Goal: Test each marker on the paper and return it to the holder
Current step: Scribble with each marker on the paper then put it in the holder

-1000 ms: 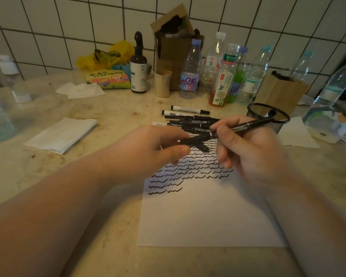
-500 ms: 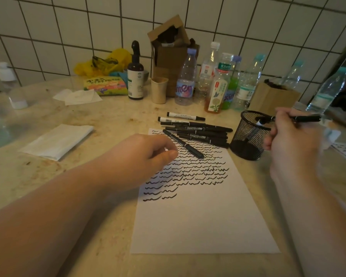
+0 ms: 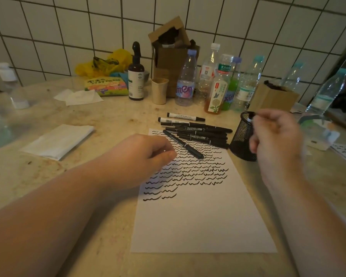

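Marker [image 3: 250,118] is pinched in the right hand [image 3: 276,140], fingers curled round it; only its end shows, at the rim of the mesh holder [image 3: 241,136], and the frame is too blurred there to tell whether the rest is already inside. The holder stands just left of the right hand, partly hidden behind it. Left hand [image 3: 146,156] rests on the upper left part of the paper [image 3: 198,216], fingers loosely curled, holding nothing. One loose marker [image 3: 183,144] lies slanted on the paper just right of the left hand. Beyond it, between the two hands, a pile of markers [image 3: 198,130] lies across the paper's far edge. Wavy black test lines [image 3: 188,172] cover the paper's upper half. A folded tissue [image 3: 58,140] lies well left of the left hand; bottles [image 3: 185,80] stand further back by the tiled wall.
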`<state>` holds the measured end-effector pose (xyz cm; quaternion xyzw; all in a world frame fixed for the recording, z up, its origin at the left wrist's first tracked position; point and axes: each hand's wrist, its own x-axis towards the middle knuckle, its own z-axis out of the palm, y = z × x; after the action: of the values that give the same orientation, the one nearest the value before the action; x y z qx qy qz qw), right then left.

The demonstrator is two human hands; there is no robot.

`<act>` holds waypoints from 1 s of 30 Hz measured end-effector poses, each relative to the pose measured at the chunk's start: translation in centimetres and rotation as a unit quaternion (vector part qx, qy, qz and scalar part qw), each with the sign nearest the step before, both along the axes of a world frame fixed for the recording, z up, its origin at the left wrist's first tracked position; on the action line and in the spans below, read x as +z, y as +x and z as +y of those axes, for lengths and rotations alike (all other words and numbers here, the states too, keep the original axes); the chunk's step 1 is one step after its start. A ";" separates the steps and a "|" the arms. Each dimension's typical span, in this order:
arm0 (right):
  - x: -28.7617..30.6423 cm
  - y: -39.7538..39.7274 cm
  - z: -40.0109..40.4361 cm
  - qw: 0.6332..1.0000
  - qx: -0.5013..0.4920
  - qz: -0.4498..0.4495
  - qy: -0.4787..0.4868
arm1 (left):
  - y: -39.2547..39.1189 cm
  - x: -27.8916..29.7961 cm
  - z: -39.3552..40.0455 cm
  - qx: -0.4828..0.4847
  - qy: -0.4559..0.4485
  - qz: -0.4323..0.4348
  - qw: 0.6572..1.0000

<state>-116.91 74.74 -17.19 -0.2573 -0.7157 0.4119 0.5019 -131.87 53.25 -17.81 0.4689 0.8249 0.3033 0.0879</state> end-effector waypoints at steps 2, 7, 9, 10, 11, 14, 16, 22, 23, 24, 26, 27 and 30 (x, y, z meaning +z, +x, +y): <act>-0.7 -0.4 -0.7 0.987 0.062 -0.130 0.068 | -0.1 0.0 0.0 0.000 -0.011 0.014 1.000; -2.0 -1.6 -2.7 0.860 0.194 -0.446 0.154 | 0.0 0.1 0.1 -0.009 -0.023 0.041 0.999; -2.3 -2.1 -3.0 0.824 0.207 -0.499 0.171 | 0.0 0.0 0.2 -0.006 -0.015 0.039 0.999; -2.5 -2.2 -3.1 0.818 0.206 -0.506 0.179 | 0.0 0.0 0.2 -0.006 -0.014 0.039 0.999; -2.4 -2.3 -3.2 0.823 0.200 -0.501 0.180 | 0.0 0.0 0.2 -0.007 -0.015 0.040 0.999; -2.0 -2.0 -3.3 0.872 0.140 -0.443 0.155 | 0.0 0.1 0.2 -0.010 -0.019 0.036 0.999; -1.7 -1.8 -3.2 0.885 0.093 -0.435 0.139 | -0.1 0.0 0.2 -0.012 -0.021 0.037 0.999; -1.5 -1.3 -3.4 0.883 0.101 -0.447 0.107 | -0.1 0.0 0.2 -0.017 -0.031 0.044 0.998; -1.5 -1.2 -3.4 0.883 0.116 -0.443 0.104 | -0.2 0.0 0.2 -0.017 -0.036 0.045 0.998; -1.5 -1.2 -3.2 0.886 0.134 -0.434 0.092 | -0.3 -0.1 0.2 -0.017 -0.043 0.045 0.998; -1.4 -1.0 -3.1 0.908 0.184 -0.376 0.023 | -0.4 -0.2 0.2 -0.017 -0.062 0.051 0.997; -1.2 -1.0 -3.2 0.918 0.216 -0.332 -0.025 | -0.5 -0.3 0.2 -0.018 -0.070 0.052 0.996; -0.8 -0.8 -3.6 0.917 0.307 -0.221 -0.127 | -0.4 -0.2 0.3 -0.023 -0.071 0.029 0.997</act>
<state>-117.67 71.18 -17.94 -0.1707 -0.7935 0.5663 0.1429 -132.23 53.54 -18.02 0.4891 0.8355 0.2281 0.1039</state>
